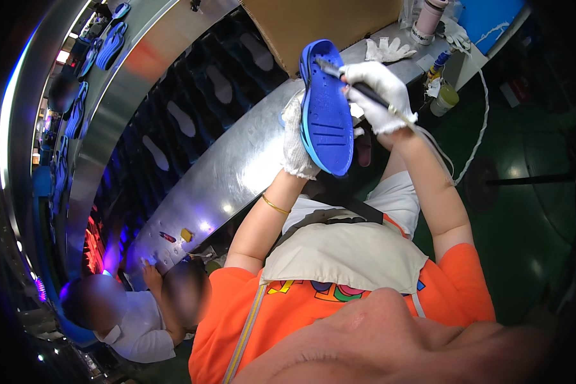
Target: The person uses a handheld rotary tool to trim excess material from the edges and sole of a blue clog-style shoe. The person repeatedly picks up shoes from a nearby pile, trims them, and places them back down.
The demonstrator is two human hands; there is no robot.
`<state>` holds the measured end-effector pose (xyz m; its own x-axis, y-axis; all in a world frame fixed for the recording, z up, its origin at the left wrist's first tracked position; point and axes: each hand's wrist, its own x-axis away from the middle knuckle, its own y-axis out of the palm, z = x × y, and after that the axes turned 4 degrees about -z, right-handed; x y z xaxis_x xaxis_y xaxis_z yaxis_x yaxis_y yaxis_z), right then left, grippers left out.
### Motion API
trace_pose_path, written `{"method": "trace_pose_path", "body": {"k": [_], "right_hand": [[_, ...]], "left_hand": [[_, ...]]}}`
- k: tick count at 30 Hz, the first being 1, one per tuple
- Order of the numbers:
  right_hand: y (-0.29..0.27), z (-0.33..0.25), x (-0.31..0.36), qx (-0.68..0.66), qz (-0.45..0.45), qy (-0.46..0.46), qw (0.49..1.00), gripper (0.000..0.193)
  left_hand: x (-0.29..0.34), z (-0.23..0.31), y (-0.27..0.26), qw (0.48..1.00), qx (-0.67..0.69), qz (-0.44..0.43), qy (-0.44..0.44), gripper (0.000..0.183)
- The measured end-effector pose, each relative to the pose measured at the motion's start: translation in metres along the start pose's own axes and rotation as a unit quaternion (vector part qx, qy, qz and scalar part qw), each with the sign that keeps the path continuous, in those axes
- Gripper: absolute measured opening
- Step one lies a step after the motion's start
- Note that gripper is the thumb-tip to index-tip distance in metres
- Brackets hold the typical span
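Note:
A blue shoe sole (329, 121) is held up in front of me, its inner face turned toward me, with small holes near the upper end and grooves lower down. My left hand (296, 144), in a white knit glove, grips its left edge; the fingers behind it are hidden. My right hand (385, 89), gloved in white with some fingertips bare, is closed round a pen-shaped tool (372, 96) with a dark handle and a pale cord. The tool's tip is at the sole's upper end, by the holes; I cannot tell whether it touches.
A metal bench edge (237, 157) runs beside a dark conveyor carrying pale sole-shaped pieces (179, 118). More blue soles (112, 45) line a far-left shelf. Behind stand a cardboard box (326, 22), a loose glove (389, 50) and a pink tumbler (429, 19). Another person (141, 323) sits lower left.

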<state>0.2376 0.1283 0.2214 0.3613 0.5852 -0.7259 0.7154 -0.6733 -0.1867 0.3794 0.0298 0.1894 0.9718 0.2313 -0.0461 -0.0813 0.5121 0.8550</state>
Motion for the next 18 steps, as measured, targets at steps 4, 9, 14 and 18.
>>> {"method": "trace_pose_path", "body": {"k": [4, 9, 14, 18], "right_hand": [[-0.009, -0.017, 0.028, 0.034, -0.144, 0.018, 0.989, 0.025], [-0.030, -0.038, 0.006, 0.067, -0.135, -0.058, 0.987, 0.022], [-0.035, -0.040, 0.000, 0.200, -0.231, -0.146, 0.941, 0.029], [-0.039, -0.043, 0.011, 0.072, -0.304, -0.099, 0.945, 0.028]], "left_hand": [[-0.001, 0.010, -0.011, 1.000, 0.004, 0.002, 0.030, 0.063], [0.004, 0.013, 0.005, 0.999, -0.009, 0.049, -0.005, 0.058], [0.000, 0.012, 0.001, 1.000, 0.012, 0.019, 0.004, 0.064], [0.003, 0.017, -0.003, 0.997, -0.040, 0.062, 0.022, 0.069]]}}
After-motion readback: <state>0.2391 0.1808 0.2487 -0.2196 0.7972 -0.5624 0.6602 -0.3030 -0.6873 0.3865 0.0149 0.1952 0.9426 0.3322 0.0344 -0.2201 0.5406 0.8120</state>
